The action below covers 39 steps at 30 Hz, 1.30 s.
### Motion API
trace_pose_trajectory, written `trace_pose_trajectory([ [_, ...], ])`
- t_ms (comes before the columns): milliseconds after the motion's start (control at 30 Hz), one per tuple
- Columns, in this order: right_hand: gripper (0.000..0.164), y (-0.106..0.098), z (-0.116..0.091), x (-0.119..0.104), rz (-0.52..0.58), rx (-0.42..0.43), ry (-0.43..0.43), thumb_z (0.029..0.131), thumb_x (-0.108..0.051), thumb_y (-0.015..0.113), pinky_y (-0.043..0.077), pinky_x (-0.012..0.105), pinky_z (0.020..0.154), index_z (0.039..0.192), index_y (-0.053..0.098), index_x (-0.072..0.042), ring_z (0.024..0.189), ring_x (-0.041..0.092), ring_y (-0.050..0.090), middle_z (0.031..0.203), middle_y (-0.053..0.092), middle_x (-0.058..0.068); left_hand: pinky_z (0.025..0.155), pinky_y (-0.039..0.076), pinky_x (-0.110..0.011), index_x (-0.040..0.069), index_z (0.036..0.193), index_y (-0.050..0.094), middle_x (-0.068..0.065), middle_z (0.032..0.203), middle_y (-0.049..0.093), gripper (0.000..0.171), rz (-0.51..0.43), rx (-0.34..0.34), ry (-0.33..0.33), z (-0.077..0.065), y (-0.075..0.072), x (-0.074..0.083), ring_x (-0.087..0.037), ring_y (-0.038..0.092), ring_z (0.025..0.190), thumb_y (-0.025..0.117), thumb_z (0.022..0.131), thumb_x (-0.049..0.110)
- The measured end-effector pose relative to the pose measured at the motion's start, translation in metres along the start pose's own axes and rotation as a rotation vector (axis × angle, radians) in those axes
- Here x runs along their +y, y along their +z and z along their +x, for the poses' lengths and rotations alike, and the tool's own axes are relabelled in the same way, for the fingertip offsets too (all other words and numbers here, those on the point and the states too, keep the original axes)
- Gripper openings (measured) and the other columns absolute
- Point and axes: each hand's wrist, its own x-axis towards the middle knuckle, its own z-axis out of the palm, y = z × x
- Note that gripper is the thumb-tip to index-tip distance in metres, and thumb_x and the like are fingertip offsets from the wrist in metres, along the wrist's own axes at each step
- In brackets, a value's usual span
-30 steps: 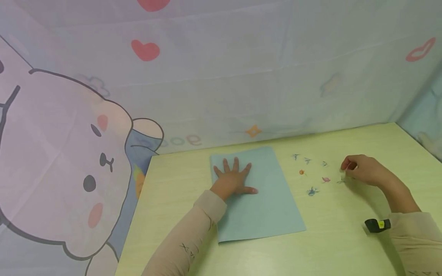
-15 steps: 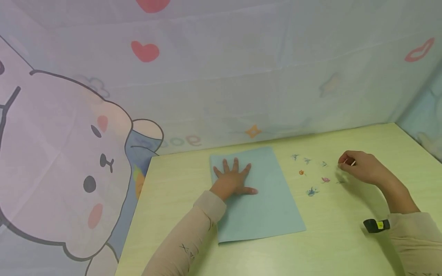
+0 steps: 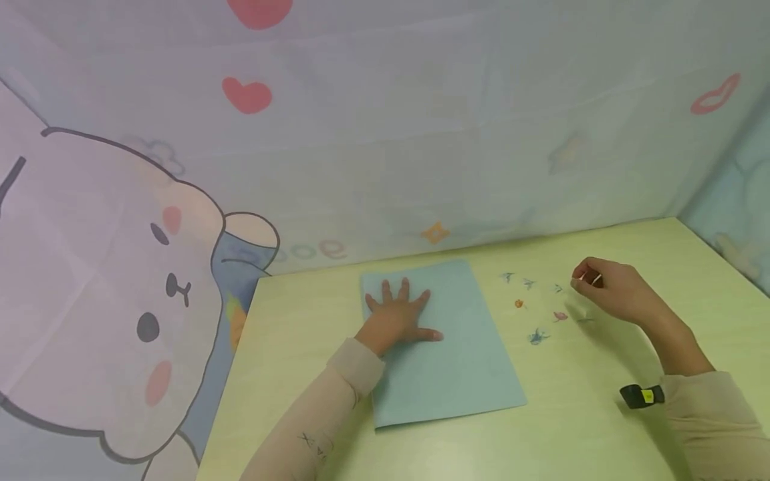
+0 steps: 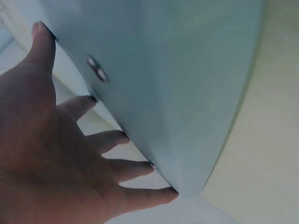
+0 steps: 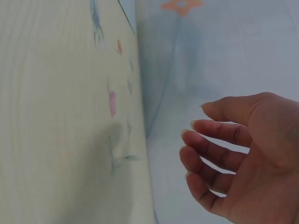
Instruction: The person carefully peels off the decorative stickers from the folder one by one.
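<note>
My left hand (image 3: 397,321) lies with spread fingers on the upper left part of a pale blue sheet (image 3: 463,374), which seems folded like a cover. In the left wrist view, fingertips touch the same sheet (image 4: 187,93), and small shiny metal marks (image 4: 98,69) show on it. Right of it are several tiny flower-like pieces: an orange one (image 3: 519,303), a pink one (image 3: 560,316), a blue one (image 3: 537,336) and thin bluish sprigs (image 3: 508,276). Above a green sprig (image 3: 584,319) hovers my right hand (image 3: 613,287), fingers loosely bent; its wrist view shows nothing between thumb and fingertips.
The pale yellow-green table (image 3: 301,374) ends at a printed cloth backdrop (image 3: 385,153) behind it. A cartoon bear (image 3: 120,294) is printed on the cloth at the left. A small black device (image 3: 640,396) sits at my right cuff.
My right hand has risen and moved left, away from the green sprig. The left hand has stayed on the blue sheet. The head view has shifted slightly.
</note>
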Motion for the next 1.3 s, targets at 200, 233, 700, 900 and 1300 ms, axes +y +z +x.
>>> trace_pose_trajectory([
  [200, 0.022, -0.002, -0.004, -0.024, -0.022, 0.109, -0.092, 0.108, -0.020, 0.063, 0.051, 0.042, 0.074, 0.117, 0.067, -0.001, 0.091, 0.028, 0.065, 0.102, 0.071, 0.009, 0.112, 0.036, -0.073, 0.027, 0.166, 0.038, -0.016, 0.171, 0.031, 0.091, -0.011, 0.124, 0.030, -0.005, -0.003, -0.014, -0.049, 0.027, 0.155, 0.062, 0.093, 0.075],
  [233, 0.022, -0.003, -0.006, -0.029, -0.023, 0.126, -0.110, 0.107, -0.020, 0.064, 0.051, 0.044, 0.075, 0.118, 0.067, -0.001, 0.093, 0.028, 0.066, 0.103, 0.071, 0.009, 0.109, 0.041, -0.070, 0.025, 0.165, 0.042, -0.016, 0.168, 0.037, 0.088, -0.016, 0.159, 0.023, -0.005, -0.003, -0.017, -0.047, 0.035, 0.152, 0.062, 0.094, 0.074],
  [700, 0.030, -0.007, -0.013, -0.091, 0.072, 0.309, -0.211, 0.104, -0.022, 0.071, 0.045, 0.042, 0.085, 0.130, 0.068, -0.008, 0.114, 0.028, 0.062, 0.122, 0.070, 0.008, 0.063, 0.052, -0.040, -0.004, 0.119, 0.064, -0.016, 0.102, 0.062, 0.069, -0.285, 0.277, -0.275, -0.012, -0.010, -0.053, -0.027, 0.061, 0.075, 0.065, 0.099, 0.063],
  [900, 0.034, -0.001, -0.007, -0.114, 0.104, 0.300, -0.251, 0.102, -0.024, 0.073, 0.046, 0.048, 0.088, 0.132, 0.066, -0.008, 0.115, 0.030, 0.061, 0.124, 0.069, 0.008, 0.048, 0.043, -0.032, 0.003, 0.082, 0.061, -0.006, 0.071, 0.055, 0.058, -0.465, 0.172, -0.279, -0.025, -0.009, -0.046, -0.022, 0.059, 0.054, 0.071, 0.097, 0.058],
  [1300, 0.036, 0.013, -0.009, -0.151, 0.138, 0.223, -0.327, 0.102, -0.024, 0.074, 0.051, 0.047, 0.092, 0.134, 0.064, -0.010, 0.116, 0.024, 0.063, 0.126, 0.068, 0.001, 0.053, 0.050, -0.037, -0.011, 0.107, 0.066, -0.014, 0.082, 0.063, 0.059, -0.502, 0.212, -0.287, -0.034, 0.005, -0.027, -0.025, 0.062, 0.060, 0.087, 0.088, 0.041],
])
